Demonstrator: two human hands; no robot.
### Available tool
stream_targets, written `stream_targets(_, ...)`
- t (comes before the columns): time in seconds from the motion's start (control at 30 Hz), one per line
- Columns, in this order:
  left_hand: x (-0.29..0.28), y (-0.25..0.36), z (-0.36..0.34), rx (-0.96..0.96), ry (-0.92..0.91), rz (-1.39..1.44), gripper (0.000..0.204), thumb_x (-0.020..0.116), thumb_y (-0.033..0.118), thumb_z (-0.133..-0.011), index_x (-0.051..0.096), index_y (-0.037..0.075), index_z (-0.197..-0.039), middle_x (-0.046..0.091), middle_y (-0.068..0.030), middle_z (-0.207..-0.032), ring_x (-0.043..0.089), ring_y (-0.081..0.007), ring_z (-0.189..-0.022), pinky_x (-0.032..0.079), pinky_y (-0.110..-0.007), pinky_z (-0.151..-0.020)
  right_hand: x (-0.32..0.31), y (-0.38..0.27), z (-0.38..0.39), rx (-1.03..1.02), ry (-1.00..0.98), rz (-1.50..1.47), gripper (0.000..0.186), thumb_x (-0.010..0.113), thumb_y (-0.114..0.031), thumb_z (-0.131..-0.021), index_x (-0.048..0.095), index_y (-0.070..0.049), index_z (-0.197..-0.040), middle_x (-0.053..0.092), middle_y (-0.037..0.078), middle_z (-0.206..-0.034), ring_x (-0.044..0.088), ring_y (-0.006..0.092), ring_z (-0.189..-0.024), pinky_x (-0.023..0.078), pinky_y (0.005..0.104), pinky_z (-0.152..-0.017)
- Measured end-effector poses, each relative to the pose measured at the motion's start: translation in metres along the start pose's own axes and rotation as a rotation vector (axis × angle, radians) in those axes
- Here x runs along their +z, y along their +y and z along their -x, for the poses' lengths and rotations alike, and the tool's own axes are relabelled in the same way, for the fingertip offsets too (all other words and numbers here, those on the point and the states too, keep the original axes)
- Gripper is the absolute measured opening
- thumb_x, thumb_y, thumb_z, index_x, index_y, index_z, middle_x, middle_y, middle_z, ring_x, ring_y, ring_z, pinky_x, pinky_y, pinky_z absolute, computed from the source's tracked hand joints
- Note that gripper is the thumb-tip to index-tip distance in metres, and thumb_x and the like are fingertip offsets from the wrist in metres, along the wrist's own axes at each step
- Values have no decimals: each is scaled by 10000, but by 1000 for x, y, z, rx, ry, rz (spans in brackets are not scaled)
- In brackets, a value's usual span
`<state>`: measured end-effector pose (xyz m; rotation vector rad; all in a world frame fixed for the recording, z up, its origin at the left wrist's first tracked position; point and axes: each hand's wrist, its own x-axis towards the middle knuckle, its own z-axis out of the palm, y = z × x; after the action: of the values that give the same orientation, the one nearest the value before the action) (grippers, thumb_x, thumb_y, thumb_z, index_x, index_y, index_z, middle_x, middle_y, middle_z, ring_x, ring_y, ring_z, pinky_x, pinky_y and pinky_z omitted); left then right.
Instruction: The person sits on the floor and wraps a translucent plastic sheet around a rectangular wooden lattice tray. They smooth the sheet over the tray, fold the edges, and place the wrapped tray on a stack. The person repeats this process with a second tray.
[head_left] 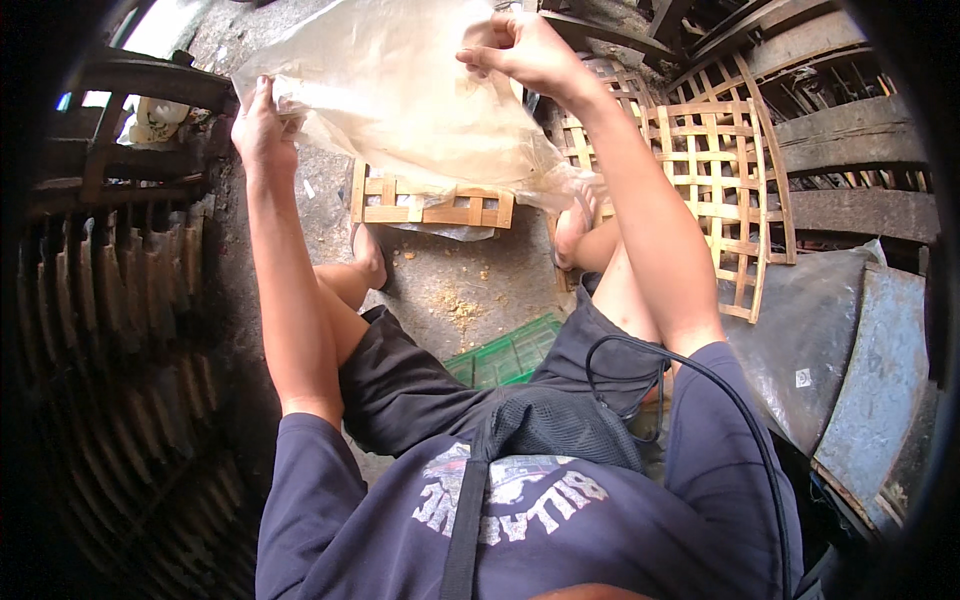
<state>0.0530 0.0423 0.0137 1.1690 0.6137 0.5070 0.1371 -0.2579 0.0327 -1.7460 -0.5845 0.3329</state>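
The fingers of the left hand are closed on the left edge of a clear plastic sheet, the thumb side pressed against the film. The right hand is curled into a loose fist, its fingers together and pinching the sheet's upper right edge. Both arms are stretched forward and up, so the sheet hangs spread between the 2 hands, in front of the person and above the ground.

Just beneath the sheet's lower edge lies a small woven bamboo frame on the dusty concrete floor, with part of the film draped over it. The person's 2 feet in sandals rest on either side of that frame. Near the knees a green plastic crate shows between the legs. To the right, a stack of woven bamboo lattice panels leans well apart from the left hand, close behind the right forearm. Dark round bamboo trays are stacked at the left.
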Motion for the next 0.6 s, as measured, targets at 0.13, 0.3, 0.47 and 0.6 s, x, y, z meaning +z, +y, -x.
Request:
stream_targets(0.13,4,5,-1,142,239,21,145,622,149,-905,616,26,-980,605,-33,-826,588,-130,-678,486,-282,-565,-4,-17,-7,-206,297,-198,115,618,-58,-841,641,10,-931,608,10,-753,541,73,-661,443,228,-560)
stream_targets(0.3,-27,5,-27,169,168,56,135,601,133,-915,571,24,-989,622,-50,-850,601,-128,-691,499,-290,-567,-19,-19,-8,-525,618,-13,113,604,-93,-891,649,3,-931,631,8,-744,572,82,-634,474,231,-588)
stream_targets(0.47,-11,-6,-10,84,46,75,147,589,155,-926,568,29,-1000,612,-58,-859,598,-162,-698,476,-300,-570,17,1,-4,35,32,339,290,736,-295,-772,715,-43,-914,699,143,-798,684,171,-811,540,318,-680)
stream_targets(0.6,-18,7,-19,186,244,50,138,583,138,-928,575,3,-955,609,-60,-855,596,-140,-696,494,-278,-585,-7,-28,-6,-159,392,17,137,594,-71,-828,667,37,-868,613,29,-614,555,96,-528,449,259,-489)
